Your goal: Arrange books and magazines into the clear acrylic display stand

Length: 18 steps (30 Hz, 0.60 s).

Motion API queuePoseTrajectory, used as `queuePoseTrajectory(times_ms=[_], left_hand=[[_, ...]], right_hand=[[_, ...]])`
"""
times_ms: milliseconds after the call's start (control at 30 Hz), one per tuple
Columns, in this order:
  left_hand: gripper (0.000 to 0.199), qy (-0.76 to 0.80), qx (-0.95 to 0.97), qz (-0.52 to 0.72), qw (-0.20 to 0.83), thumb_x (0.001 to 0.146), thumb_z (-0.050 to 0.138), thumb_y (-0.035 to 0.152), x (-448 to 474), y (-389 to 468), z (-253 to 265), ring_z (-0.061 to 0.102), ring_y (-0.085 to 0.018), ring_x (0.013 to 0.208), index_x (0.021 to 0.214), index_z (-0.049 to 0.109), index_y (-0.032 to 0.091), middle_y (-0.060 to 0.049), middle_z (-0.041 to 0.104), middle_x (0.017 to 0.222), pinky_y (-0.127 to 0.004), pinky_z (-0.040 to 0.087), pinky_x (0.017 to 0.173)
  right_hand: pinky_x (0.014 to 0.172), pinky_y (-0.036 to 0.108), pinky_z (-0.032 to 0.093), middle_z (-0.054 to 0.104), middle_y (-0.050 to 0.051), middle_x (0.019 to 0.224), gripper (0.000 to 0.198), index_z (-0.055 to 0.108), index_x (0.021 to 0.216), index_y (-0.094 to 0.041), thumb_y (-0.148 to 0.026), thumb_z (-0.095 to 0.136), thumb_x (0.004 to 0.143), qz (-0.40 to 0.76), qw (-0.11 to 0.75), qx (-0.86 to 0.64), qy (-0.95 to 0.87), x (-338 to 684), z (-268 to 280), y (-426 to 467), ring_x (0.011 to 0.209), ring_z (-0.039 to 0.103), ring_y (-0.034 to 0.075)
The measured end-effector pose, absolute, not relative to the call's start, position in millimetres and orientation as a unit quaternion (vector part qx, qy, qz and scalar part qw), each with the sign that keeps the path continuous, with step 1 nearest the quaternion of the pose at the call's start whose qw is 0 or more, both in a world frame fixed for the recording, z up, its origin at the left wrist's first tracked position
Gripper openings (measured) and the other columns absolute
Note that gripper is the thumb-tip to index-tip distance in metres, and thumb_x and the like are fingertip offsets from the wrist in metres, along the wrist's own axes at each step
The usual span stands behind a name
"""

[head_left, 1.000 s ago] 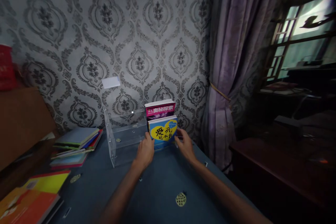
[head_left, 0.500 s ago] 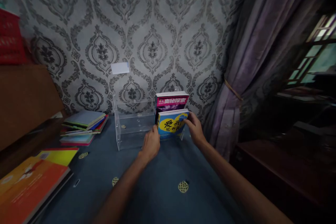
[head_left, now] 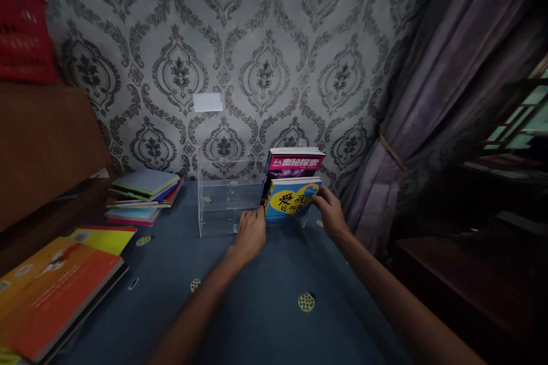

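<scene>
A blue book with a yellow heart (head_left: 291, 201) stands upright at the right end of a clear acrylic rack (head_left: 222, 197), in front of a taller pink-topped book (head_left: 295, 162). My left hand (head_left: 250, 234) rests at the blue book's lower left corner. My right hand (head_left: 329, 214) grips its right edge near the top. Both hands touch the blue book on the blue-covered table (head_left: 257, 308).
A stack of books (head_left: 143, 197) lies left of the rack. Orange and yellow books (head_left: 55, 285) lie at the near left. A brown box (head_left: 43, 142) and red crate (head_left: 23, 31) stand at the left. A purple curtain (head_left: 428, 97) and dark furniture (head_left: 471, 274) stand on the right.
The view has swung left and down a little. My right hand slid up the blue book's right edge; my left hand stayed at its lower left corner.
</scene>
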<state>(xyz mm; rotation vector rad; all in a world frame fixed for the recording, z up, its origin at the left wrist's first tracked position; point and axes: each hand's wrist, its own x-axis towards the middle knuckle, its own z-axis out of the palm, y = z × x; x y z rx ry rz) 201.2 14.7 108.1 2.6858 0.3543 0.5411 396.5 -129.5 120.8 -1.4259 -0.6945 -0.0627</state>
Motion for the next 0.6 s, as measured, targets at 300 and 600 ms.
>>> queuePoseTrajectory(times_ms=[300,600], left_hand=[[0.057,0.093,0.964,0.247,0.037,0.085,0.037,0.001,183,18,76,0.041,-0.025,0.140,0.141,0.042,0.013,-0.013,0.055,0.142,-0.050,0.023,0.121],[0.068,0.127,0.941,0.242,0.202,0.087,0.034,0.007,196,6,98,0.040,-0.022,0.142,0.154,0.021,0.011,-0.015,0.043,0.154,-0.049,0.025,0.120]], right_hand=[[0.089,0.042,0.052,0.073,0.009,0.104,0.037,0.066,0.101,-0.019,-0.042,0.065,0.072,-0.106,0.698,-0.647,-0.289,380,94,-125,0.098,0.065,0.028],[0.092,0.046,0.051,0.072,0.013,0.112,0.045,0.065,0.114,-0.017,-0.037,0.057,0.074,-0.145,0.692,-0.655,-0.265,365,85,-123,0.105,0.064,0.030]])
